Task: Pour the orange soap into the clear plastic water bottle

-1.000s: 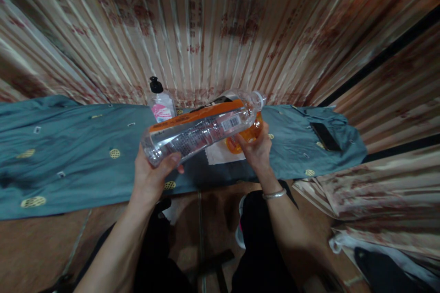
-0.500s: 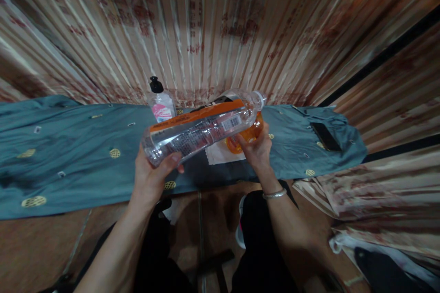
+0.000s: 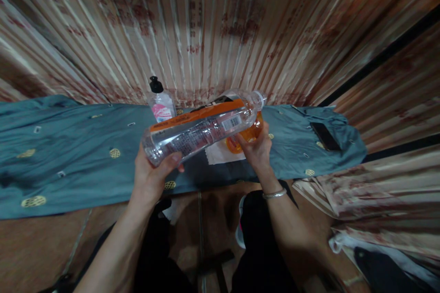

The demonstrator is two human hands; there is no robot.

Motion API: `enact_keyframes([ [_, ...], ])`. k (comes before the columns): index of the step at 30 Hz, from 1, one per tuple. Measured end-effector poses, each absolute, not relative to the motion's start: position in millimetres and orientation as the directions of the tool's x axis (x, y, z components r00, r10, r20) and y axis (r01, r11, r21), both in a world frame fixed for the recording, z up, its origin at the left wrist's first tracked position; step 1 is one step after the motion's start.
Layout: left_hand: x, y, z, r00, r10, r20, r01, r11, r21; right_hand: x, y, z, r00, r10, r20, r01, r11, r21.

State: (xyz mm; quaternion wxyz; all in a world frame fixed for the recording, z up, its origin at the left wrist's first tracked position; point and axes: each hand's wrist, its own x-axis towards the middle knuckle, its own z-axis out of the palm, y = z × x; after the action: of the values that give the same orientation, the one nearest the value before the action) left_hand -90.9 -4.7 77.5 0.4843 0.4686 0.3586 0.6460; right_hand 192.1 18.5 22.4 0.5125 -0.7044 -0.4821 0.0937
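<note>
A large clear plastic bottle [image 3: 202, 132] with an orange-edged label and a white cap lies tilted across the middle of the view, its neck up to the right. My left hand [image 3: 154, 171] is closed around its base end. Behind the neck end, my right hand [image 3: 257, 149] grips an orange bottle [image 3: 235, 144], partly hidden by the clear bottle and my fingers. A white cloth or paper [image 3: 225, 154] lies below the orange bottle. At the back stands a clear bottle with a black top [image 3: 162, 103] and a pink label, its lower part hidden.
A teal cloth [image 3: 79, 155] with pineapple prints covers the long narrow surface. A black phone [image 3: 325, 136] lies on its right part. Pleated patterned curtains [image 3: 220, 32] hang close behind and to the right. Tiled floor [image 3: 44, 242] shows below, with my legs.
</note>
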Motion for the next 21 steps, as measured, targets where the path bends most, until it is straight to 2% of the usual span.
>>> enact_keyframes([
  [16, -91.2, -7.3, 84.1, -0.091, 0.972, 0.215, -0.237, -0.231, 0.944, 191.8, 19.1, 20.1, 0.516, 0.77, 0.376, 0.589, 0.0, -0.808],
  [21, -92.7, -6.5, 80.4, -0.072, 0.965, 0.252, -0.233, -0.262, 0.937, 192.1, 18.7, 21.3, 0.522, 0.762, 0.382, 0.583, 0.009, -0.813],
])
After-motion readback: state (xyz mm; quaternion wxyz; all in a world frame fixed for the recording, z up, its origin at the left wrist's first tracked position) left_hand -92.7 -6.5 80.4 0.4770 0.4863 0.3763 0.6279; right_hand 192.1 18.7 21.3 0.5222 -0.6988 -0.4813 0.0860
